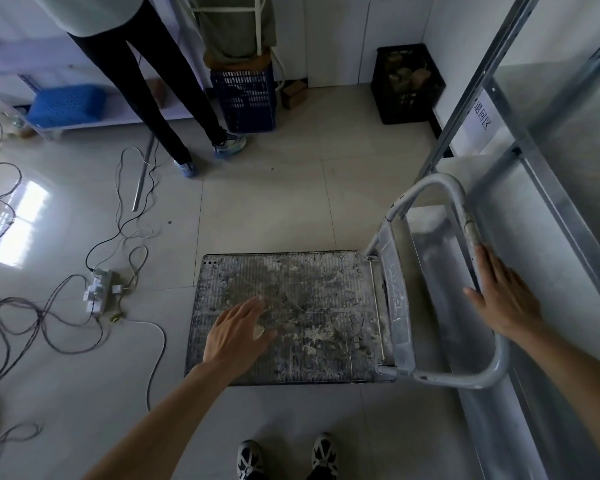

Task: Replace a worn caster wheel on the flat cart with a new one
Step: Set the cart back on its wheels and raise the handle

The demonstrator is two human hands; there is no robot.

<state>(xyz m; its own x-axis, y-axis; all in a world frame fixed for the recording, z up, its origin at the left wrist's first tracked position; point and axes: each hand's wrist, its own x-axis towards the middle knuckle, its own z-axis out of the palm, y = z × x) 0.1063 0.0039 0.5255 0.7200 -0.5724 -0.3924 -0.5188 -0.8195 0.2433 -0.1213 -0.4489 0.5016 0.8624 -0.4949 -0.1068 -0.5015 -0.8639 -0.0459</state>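
The flat cart (312,278) stands on the tiled floor in front of me, its dark ribbed deck stained with white dust. Its grey tubular handle (461,202) rises at the right end. My left hand (238,332) hovers with relaxed, spread fingers over the deck's left part and holds nothing. My right hand (503,292) lies with straight fingers by the handle's far tube; whether it touches the tube is unclear. No caster wheel is visible; the deck hides the cart's underside.
A metal shelving frame (534,161) stands close on the right. A power strip (97,289) and loose cables lie on the floor to the left. A person's legs (174,109) stand at the back, near a blue crate (245,98) and a black crate (407,84).
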